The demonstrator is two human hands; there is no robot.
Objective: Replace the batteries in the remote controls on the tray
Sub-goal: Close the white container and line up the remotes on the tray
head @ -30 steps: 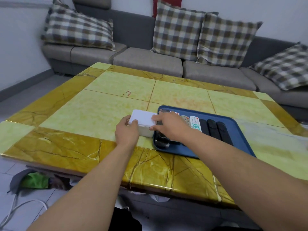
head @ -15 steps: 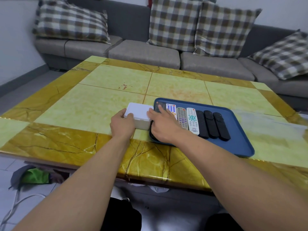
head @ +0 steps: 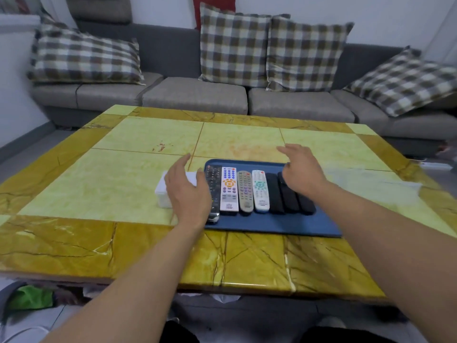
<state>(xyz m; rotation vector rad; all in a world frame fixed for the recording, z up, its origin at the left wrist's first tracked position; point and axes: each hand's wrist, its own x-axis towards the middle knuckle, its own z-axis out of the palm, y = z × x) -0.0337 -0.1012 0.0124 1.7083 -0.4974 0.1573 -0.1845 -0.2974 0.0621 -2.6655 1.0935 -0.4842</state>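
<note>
**A:** Looking at that shot, where was the tray sitting? And the remotes?

**B:** Blue tray was on the tabletop, close to the near edge and a bit right of the middle. Seven remotes lay side by side along its left part, all pointing toward the far edge. From the left: a black remote with buttons, a white remote with blue and orange keys, a grey remote, a second white one with teal keys, then three plain black ones. The right end of the tray was bare.

**A:** What about the hands, was anything being held?

**B:** Nope, both were empty. The left hand hung over the tray's left edge, fingers spread loosely and slightly curled, thumb pointing away toward the sofa. It covered part of the black remote and part of the box. The right hand hung over the far side of the tray, above the plain black remotes, fingers apart and relaxed. Couldn't tell if either palm was touching anything below it.

**A:** Box?

**B:** Small white one with a lid, on the tabletop just beside the tray's left edge. Whether it touched the tray I couldn't say, the left hand hid that spot.

**A:** Anything else on the table?

**B:** Just a few reddish marks on the tile nearer the far edge.
</note>
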